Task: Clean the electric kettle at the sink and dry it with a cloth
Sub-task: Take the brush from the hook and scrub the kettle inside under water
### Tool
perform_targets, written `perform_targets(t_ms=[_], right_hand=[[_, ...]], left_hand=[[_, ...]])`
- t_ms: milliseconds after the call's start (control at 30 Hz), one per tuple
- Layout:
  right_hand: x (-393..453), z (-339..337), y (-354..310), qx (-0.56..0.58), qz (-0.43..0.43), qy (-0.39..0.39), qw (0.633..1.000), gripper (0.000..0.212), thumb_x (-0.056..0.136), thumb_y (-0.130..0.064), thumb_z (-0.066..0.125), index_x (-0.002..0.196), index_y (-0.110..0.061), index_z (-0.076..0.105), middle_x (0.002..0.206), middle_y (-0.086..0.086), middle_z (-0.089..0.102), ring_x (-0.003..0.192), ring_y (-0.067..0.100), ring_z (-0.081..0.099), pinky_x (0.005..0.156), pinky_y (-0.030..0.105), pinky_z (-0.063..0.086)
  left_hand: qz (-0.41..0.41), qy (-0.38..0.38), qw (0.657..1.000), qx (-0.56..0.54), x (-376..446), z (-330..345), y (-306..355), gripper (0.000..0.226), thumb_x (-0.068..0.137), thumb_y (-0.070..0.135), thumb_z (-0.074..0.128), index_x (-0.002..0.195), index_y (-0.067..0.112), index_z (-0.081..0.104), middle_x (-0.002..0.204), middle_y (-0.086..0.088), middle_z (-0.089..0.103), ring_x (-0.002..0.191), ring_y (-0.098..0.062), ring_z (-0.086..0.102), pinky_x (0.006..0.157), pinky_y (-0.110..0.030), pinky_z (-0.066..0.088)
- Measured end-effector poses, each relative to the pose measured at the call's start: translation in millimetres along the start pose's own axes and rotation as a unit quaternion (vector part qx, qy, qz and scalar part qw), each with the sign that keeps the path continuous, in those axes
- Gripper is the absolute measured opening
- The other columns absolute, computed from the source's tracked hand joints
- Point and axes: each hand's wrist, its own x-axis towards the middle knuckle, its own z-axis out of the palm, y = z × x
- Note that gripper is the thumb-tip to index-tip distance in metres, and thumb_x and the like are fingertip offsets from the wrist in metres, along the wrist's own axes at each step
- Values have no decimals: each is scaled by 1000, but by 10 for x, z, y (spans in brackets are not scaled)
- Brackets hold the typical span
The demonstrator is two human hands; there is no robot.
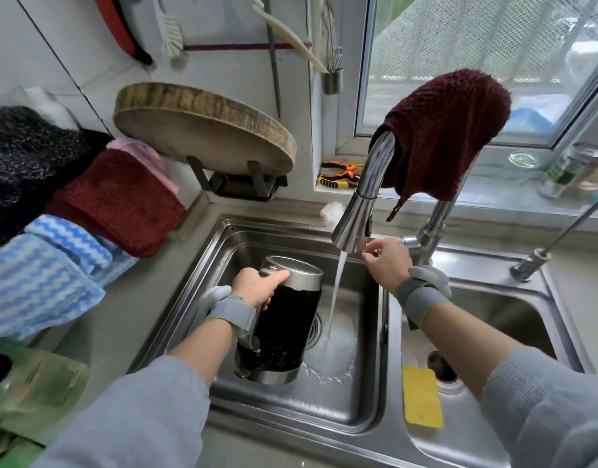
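A black electric kettle [280,325] with a steel rim and base stands tilted in the left basin of the steel sink [243,228]. My left hand [257,285] grips it at the top, by the handle side. My right hand [387,261] is closed around the tap's lever just right of the chrome spout [361,211]. Water [334,295] runs from the spout into the basin beside the kettle, not into it. A dark red cloth [446,133] hangs over the tap's arch.
Blue striped cloths [44,271] and another dark red cloth [118,204] lie on the left counter. A round wooden board [203,130] rests on a rack behind the sink. A yellow sponge [421,396] lies in the right basin. Pliers [338,173] sit on the sill.
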Motion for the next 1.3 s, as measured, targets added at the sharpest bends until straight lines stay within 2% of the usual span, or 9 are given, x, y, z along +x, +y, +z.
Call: perform_targets(t_ms=[100, 200, 367, 467, 700, 933, 1067, 1200, 1300], right_hand=[[-98, 155, -111, 212, 78, -79, 971, 21, 86, -3, 56, 68, -12, 59, 71, 9, 61, 53, 15, 61, 37, 14, 37], [-190, 319, -223, 327, 129, -129, 927, 24, 89, 3, 52, 67, -6, 58, 64, 10, 58, 37, 7, 53, 33, 12, 30], [-179, 351, -88, 203, 126, -76, 968, 33, 80, -19, 61, 49, -15, 52, 52, 8, 50, 42, 20, 41, 38, 18, 30], [-157, 285, -3, 115, 101, -62, 986, 24, 78, -7, 57, 56, -17, 53, 57, 2, 53, 48, 17, 44, 34, 17, 32], [-283, 159, 151, 107, 150, -93, 979, 21, 82, 2, 53, 71, -13, 61, 62, 7, 56, 46, 17, 49, 28, 11, 26], [-324, 63, 205, 121, 185, -52, 974, 27, 84, 3, 41, 81, -12, 63, 62, 9, 58, 44, 17, 54, 31, 15, 30], [-318, -64, 222, 113, 175, -38, 977, 32, 81, 5, 40, 75, -15, 64, 74, 17, 66, 50, 20, 55, 33, 19, 31], [-285, -154, 260, 110, 174, -11, 978, 31, 81, 4, 42, 73, -16, 64, 85, 19, 70, 55, 22, 56, 34, 20, 32], [-279, -228, 291, 121, 178, 6, 977, 30, 84, 4, 41, 81, -11, 67, 78, 13, 65, 51, 18, 53, 33, 18, 31]], left_hand=[[5, -4, 1000, 4, 4, -35, -10, 39, 78, 39, 72, 57, 10, 55, 48, 0, 49, 41, -16, 46, 45, -24, 40], [4, -4, 1000, 9, 8, -81, -29, 39, 78, 38, 72, 55, 11, 54, 47, -1, 49, 39, -16, 45, 44, -24, 40], [20, -3, 999, 30, 29, -152, -111, 40, 76, 41, 73, 57, 11, 56, 47, -1, 50, 41, -18, 46, 45, -25, 41], [41, -32, 996, 79, 39, -176, -144, 43, 74, 45, 73, 50, 14, 54, 43, 0, 52, 43, -19, 50, 55, -27, 43], [109, -186, 965, 148, 18, -148, -103, 27, 76, 34, 77, 64, 17, 59, 58, 3, 56, 54, -9, 51, 58, -19, 40], [141, -182, 965, 129, 24, 77, -5, 12, 72, 23, 77, 72, 15, 68, 56, 4, 53, 54, -9, 44, 56, -21, 35], [133, -199, 968, 70, 18, 287, 139, 20, 75, 22, 78, 63, 17, 63, 54, 4, 52, 53, -8, 44, 56, -19, 34], [89, -189, 978, -16, -7, 524, 225, 56, 68, 59, 75, 54, 8, 55, 43, 2, 49, 52, -15, 43, 59, -24, 34], [70, -172, 981, -52, 11, 641, 207, 57, 68, 58, 75, 45, 11, 52, 44, -3, 46, 48, -16, 41, 56, -25, 34]])
